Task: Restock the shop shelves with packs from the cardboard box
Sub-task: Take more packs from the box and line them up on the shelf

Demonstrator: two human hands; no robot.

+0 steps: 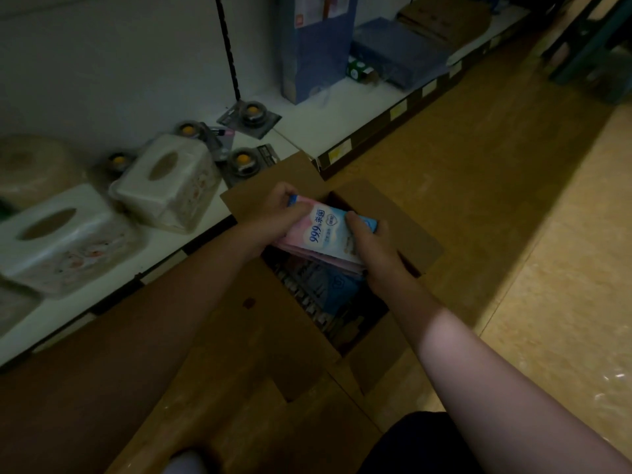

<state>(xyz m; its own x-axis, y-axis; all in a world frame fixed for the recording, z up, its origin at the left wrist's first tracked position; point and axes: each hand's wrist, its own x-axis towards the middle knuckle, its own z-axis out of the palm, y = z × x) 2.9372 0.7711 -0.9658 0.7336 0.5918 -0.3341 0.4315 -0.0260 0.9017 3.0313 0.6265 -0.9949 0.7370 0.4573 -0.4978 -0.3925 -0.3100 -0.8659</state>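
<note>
An open cardboard box [253, 316] stands on the floor against the low white shelf [307, 128]. Above its opening I hold a stack of flat pink-and-blue packs [326, 234] with "99.9" printed on the top one. My left hand [277, 217] grips the stack's far left end, thumb on top. My right hand [372, 248] grips its right side. More blue and dark packs [328, 302] lie inside the box beneath the stack.
Two white tissue-box covers [167, 183] sit on the shelf to the left, with several small carded items [251, 114] behind them. Blue boxes [311, 46] stand further along the shelf. Tan floor [478, 200] stretches to the right.
</note>
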